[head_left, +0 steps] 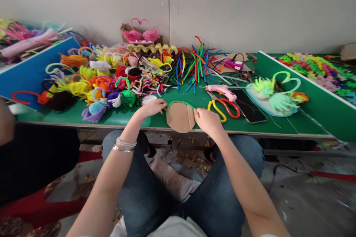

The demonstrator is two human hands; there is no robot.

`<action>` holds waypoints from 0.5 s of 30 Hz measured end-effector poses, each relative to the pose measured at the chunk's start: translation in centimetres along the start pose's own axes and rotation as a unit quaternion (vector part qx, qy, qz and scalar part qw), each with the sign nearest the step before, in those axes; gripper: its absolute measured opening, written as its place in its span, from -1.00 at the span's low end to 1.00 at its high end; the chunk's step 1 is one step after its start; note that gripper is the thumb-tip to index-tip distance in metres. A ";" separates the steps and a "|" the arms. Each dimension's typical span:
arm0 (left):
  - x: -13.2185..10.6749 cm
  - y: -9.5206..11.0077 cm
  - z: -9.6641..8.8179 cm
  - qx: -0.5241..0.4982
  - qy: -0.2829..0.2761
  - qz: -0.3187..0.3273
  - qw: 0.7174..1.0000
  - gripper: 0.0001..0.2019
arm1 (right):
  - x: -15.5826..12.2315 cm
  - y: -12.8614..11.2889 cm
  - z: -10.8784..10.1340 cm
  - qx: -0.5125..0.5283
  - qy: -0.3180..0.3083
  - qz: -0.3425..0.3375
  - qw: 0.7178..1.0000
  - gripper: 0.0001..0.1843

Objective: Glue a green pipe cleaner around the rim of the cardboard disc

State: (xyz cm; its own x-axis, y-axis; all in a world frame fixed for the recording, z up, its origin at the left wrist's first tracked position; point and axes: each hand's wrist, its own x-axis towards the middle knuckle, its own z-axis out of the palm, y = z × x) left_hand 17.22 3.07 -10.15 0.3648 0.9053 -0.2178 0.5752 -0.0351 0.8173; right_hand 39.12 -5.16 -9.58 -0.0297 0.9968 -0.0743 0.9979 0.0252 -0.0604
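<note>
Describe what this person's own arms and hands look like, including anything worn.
The left hand and right hand are gloveless, the forearms uncovered. Silvery bracelets circle the left forearm; no jewellery shows on the right arm. Whitish fabric, perhaps a sleeve edge, just shows at the right arm's lower end.

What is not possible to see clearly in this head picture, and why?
Head view: underside of the round brown cardboard disc, facing away.
Head view: right end of the green fuzzy strip, covered by the right hand.
Head view: neighbouring person, cut off by left edge.
Head view: markings on the magenta plastic box, too small.
</note>
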 end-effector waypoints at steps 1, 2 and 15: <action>0.0 0.1 0.1 -0.025 -0.001 -0.015 1.000 -0.84 | 0.0 0.0 0.0 0.000 -0.001 0.001 1.000 -0.57; 0.0 0.1 0.2 -0.039 0.002 -0.026 0.999 -0.80 | 0.0 0.0 -0.1 0.000 -0.003 0.002 1.000 -0.57; 0.0 0.3 0.7 -0.025 -0.030 0.019 0.999 -0.78 | 0.0 0.0 -0.1 0.007 -0.001 0.016 1.000 -0.55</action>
State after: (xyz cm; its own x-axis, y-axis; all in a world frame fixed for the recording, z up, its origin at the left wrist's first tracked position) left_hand 17.91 2.77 -10.32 0.4298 0.8766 -0.2164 0.5238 -0.0469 0.8506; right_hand 39.10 -5.20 -9.52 0.0028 0.9969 -0.0789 0.9974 -0.0085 -0.0710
